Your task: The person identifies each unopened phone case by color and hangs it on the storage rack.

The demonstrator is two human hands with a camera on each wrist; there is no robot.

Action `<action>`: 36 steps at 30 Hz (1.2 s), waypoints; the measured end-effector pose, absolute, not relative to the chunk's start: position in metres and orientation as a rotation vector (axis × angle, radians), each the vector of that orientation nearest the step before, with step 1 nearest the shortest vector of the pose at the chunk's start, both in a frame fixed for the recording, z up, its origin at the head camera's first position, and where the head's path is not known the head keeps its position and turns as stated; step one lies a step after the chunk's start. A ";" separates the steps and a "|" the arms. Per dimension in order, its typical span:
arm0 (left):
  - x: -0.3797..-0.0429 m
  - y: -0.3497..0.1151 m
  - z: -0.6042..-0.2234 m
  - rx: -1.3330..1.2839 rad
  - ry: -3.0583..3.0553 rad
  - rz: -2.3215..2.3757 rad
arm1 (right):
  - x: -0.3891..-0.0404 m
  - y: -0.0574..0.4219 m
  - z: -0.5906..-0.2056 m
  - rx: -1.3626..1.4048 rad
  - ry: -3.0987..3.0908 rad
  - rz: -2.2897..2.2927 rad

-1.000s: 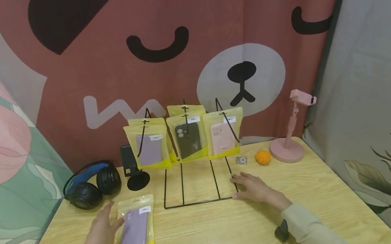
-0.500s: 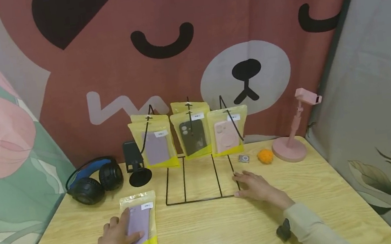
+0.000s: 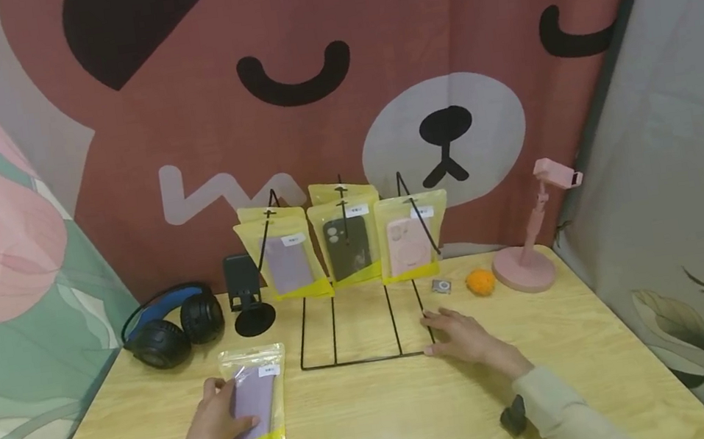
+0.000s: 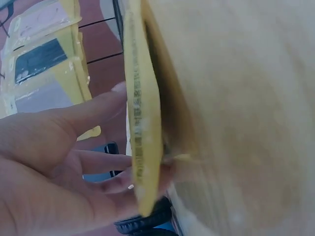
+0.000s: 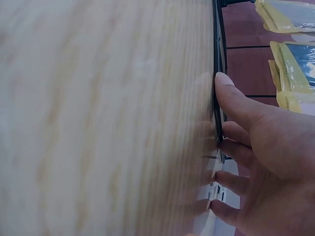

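Note:
A clear-and-yellow pouch with a purple phone case (image 3: pixel 256 395) is at the table's front left. My left hand (image 3: pixel 213 419) grips its left side, thumb on top and fingers curled round the edge. In the left wrist view, the pouch (image 4: pixel 140 108) appears edge-on between thumb and fingers, with a shadow beside it. My right hand (image 3: pixel 468 338) rests at the front right corner of a black wire rack (image 3: pixel 364 360), thumb and fingertips touching its bars. On the rack's hooks hang pouches with a purple case (image 3: pixel 287 265), a black case (image 3: pixel 347 246) and a pink case (image 3: pixel 409 245), with more behind.
Black headphones (image 3: pixel 164 340) and a black phone stand (image 3: pixel 243 282) stand at the back left. Right of the rack are a small silver clip-like gadget (image 3: pixel 442 286), an orange ball-like item (image 3: pixel 481 282) and a pink stand (image 3: pixel 524 269). Printed curtains (image 3: pixel 194 136) border the wooden table (image 3: pixel 353 427).
My left hand has moved right from beside the purple-case pouch onto it, and its fingers have curled round the pouch's left edge. My right hand stays at the rack corner.

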State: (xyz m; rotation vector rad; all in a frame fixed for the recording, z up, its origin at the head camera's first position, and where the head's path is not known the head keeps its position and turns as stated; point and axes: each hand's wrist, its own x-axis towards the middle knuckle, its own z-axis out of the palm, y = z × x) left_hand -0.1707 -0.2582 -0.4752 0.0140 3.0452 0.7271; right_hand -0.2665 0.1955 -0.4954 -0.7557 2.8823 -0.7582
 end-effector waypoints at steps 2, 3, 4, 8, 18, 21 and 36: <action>-0.173 -0.258 -0.472 0.050 3.057 0.785 | -0.266 0.197 -0.495 -0.760 2.894 -0.766; -0.174 -0.258 -0.471 0.049 3.047 0.816 | -0.266 0.197 -0.495 -0.764 2.894 -0.773; -0.174 -0.260 -0.469 0.039 3.030 0.831 | -0.266 0.198 -0.495 -0.767 2.889 -0.780; -0.175 -0.271 -0.465 0.061 2.963 0.927 | -0.266 0.196 -0.497 -0.768 2.863 -0.789; -0.169 -0.296 -0.447 0.218 2.763 1.355 | -0.266 0.196 -0.499 -0.751 2.872 -0.767; -0.165 -0.294 -0.436 0.352 2.806 1.463 | -0.267 0.197 -0.497 -0.760 2.876 -0.758; -0.163 -0.271 -0.381 0.512 2.696 2.003 | -0.268 0.196 -0.496 -0.718 2.852 -0.772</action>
